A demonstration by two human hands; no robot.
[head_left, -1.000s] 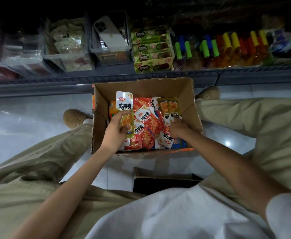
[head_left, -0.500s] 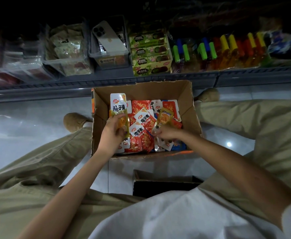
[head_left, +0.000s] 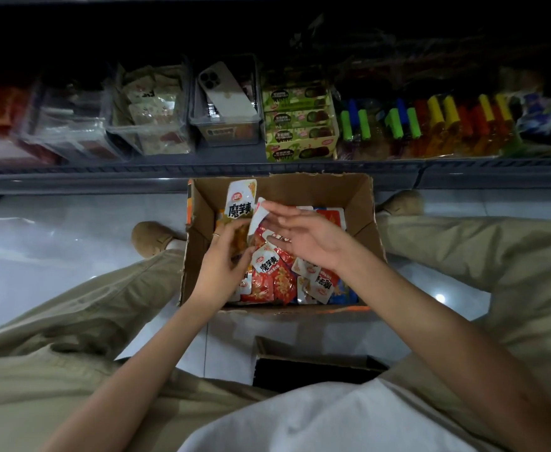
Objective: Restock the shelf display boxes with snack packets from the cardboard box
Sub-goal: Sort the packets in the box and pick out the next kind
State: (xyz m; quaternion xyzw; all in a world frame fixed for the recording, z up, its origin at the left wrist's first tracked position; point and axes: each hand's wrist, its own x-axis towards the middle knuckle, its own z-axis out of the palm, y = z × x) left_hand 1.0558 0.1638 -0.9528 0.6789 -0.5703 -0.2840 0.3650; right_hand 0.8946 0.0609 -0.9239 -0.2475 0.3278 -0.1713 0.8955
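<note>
Gathering stage, I reckon: left hand [head_left: 222,265] had its grip clamped on a yellow packet [head_left: 239,212] inside the cardboard box [head_left: 360,203], while right hand [head_left: 303,233], fingers straight, pressed another packet [head_left: 257,220] against it. Next up, lifting the bunch to the shelf display boxes [head_left: 225,132].

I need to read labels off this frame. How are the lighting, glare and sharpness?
Head view: the shelf back is nearly black, with the clear bins dim and soft; a glare spot on the floor tiles; right hand slightly motion-blurred; wide lens bows the shelf edge; snack packet lettering in the left hand reads sharply.
</note>
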